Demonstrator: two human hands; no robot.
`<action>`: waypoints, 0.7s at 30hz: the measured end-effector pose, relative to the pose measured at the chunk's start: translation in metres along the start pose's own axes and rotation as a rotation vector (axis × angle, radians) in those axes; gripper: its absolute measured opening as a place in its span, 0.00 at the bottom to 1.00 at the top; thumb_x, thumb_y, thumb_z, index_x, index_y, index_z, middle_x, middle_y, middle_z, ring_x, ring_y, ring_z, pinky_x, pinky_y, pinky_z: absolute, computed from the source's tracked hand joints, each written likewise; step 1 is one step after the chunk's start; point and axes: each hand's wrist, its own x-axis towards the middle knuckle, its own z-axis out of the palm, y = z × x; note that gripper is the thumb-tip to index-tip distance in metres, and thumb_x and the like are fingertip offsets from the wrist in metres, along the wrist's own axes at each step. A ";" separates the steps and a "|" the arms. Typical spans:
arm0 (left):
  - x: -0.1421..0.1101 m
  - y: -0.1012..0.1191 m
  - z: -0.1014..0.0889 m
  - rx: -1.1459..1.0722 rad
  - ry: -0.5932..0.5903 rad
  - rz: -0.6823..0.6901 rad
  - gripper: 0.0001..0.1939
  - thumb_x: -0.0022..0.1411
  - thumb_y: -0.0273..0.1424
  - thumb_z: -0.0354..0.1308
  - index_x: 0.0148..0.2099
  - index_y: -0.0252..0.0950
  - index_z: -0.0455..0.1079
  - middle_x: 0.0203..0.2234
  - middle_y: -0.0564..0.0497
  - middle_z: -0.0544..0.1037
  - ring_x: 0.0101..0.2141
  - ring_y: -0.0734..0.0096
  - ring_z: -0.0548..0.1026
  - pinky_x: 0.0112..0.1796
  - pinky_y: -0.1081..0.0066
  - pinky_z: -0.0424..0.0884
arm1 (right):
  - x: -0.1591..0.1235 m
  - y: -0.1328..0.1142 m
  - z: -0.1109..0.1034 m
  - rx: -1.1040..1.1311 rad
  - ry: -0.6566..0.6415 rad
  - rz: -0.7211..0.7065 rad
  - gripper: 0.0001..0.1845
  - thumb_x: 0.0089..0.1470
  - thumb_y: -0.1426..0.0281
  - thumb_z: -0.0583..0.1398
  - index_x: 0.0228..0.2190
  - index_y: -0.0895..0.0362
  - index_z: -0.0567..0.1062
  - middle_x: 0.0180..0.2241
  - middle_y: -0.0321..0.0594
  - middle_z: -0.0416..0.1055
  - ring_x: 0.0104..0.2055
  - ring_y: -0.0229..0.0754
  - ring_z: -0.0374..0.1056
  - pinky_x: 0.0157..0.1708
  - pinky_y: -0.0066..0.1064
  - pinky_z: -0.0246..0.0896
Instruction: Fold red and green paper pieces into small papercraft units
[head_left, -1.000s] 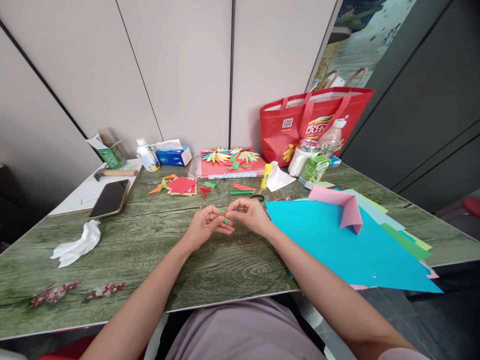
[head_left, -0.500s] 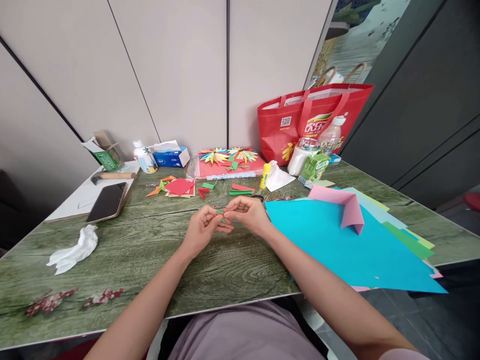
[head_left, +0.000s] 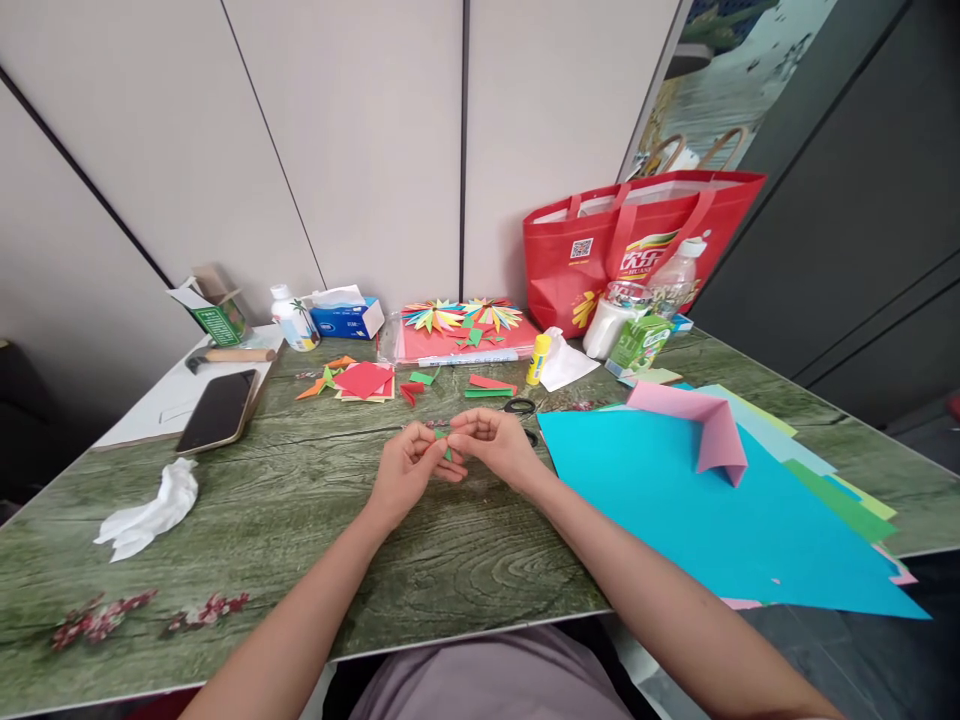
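My left hand (head_left: 409,470) and my right hand (head_left: 491,447) meet over the middle of the table. Between their fingertips is a small green folded paper piece (head_left: 448,453), mostly covered by the fingers. Both hands are closed on it in a pinch. Just beyond them lie red and green folded paper strips (head_left: 491,386) and a small red folded piece (head_left: 411,391). Black-handled scissors (head_left: 519,406) are partly hidden behind my right hand. To the left of these sits a pile of red paper squares (head_left: 365,380), beside orange and green folded paper shapes (head_left: 327,378).
Large coloured sheets, a blue one (head_left: 645,500) on top, cover the right side with a folded pink paper (head_left: 705,420). A glue stick (head_left: 538,360), red bag (head_left: 577,260) and paper stars (head_left: 435,316) stand behind. Left are a phone (head_left: 217,410) and crumpled tissue (head_left: 154,510).
The view has shifted slightly, so the table things sit a little lower and farther right. More of the scissors shows. Both hands still hold the small paper piece between them.
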 end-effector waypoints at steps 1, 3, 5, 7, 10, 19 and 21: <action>0.000 0.001 0.000 -0.030 -0.002 -0.016 0.16 0.50 0.38 0.60 0.28 0.35 0.57 0.20 0.52 0.77 0.23 0.63 0.77 0.25 0.64 0.75 | 0.000 0.000 -0.001 -0.012 -0.024 -0.012 0.16 0.35 0.64 0.66 0.27 0.59 0.72 0.20 0.34 0.71 0.21 0.35 0.66 0.23 0.27 0.63; 0.000 0.003 0.001 -0.085 -0.019 -0.054 0.16 0.49 0.37 0.61 0.29 0.35 0.57 0.21 0.51 0.78 0.24 0.62 0.78 0.27 0.63 0.75 | 0.000 0.000 -0.003 -0.030 -0.067 -0.020 0.15 0.36 0.64 0.66 0.26 0.59 0.72 0.20 0.34 0.70 0.21 0.34 0.65 0.23 0.27 0.63; 0.000 0.005 0.001 -0.118 -0.041 -0.084 0.15 0.49 0.37 0.61 0.29 0.34 0.58 0.22 0.50 0.78 0.25 0.61 0.78 0.28 0.62 0.75 | 0.000 -0.001 -0.005 -0.035 -0.054 -0.012 0.15 0.34 0.65 0.67 0.26 0.59 0.72 0.20 0.34 0.70 0.21 0.34 0.65 0.23 0.27 0.62; 0.000 0.006 0.001 -0.131 -0.054 -0.102 0.15 0.50 0.37 0.61 0.29 0.34 0.59 0.22 0.48 0.78 0.26 0.60 0.78 0.29 0.62 0.75 | 0.000 -0.002 -0.005 -0.024 -0.028 0.003 0.16 0.33 0.66 0.67 0.27 0.59 0.72 0.20 0.34 0.71 0.20 0.33 0.65 0.23 0.27 0.63; 0.000 0.006 -0.001 -0.147 -0.066 -0.115 0.15 0.50 0.37 0.61 0.29 0.34 0.59 0.22 0.48 0.78 0.26 0.59 0.78 0.29 0.61 0.75 | -0.001 -0.004 -0.004 0.002 -0.040 0.011 0.17 0.32 0.67 0.67 0.28 0.59 0.71 0.21 0.33 0.70 0.21 0.33 0.65 0.23 0.27 0.62; 0.001 0.010 -0.005 -0.201 -0.092 -0.162 0.13 0.49 0.35 0.62 0.29 0.33 0.61 0.22 0.48 0.78 0.28 0.57 0.78 0.32 0.61 0.75 | -0.002 -0.007 -0.003 0.016 -0.137 -0.031 0.11 0.39 0.68 0.65 0.27 0.58 0.71 0.22 0.31 0.67 0.22 0.31 0.62 0.24 0.24 0.58; 0.002 0.012 -0.006 -0.226 -0.099 -0.175 0.13 0.50 0.36 0.61 0.29 0.33 0.62 0.22 0.47 0.78 0.28 0.57 0.78 0.32 0.61 0.75 | -0.002 -0.007 -0.003 0.000 -0.135 -0.026 0.11 0.40 0.67 0.64 0.28 0.58 0.71 0.22 0.31 0.67 0.22 0.31 0.62 0.24 0.25 0.58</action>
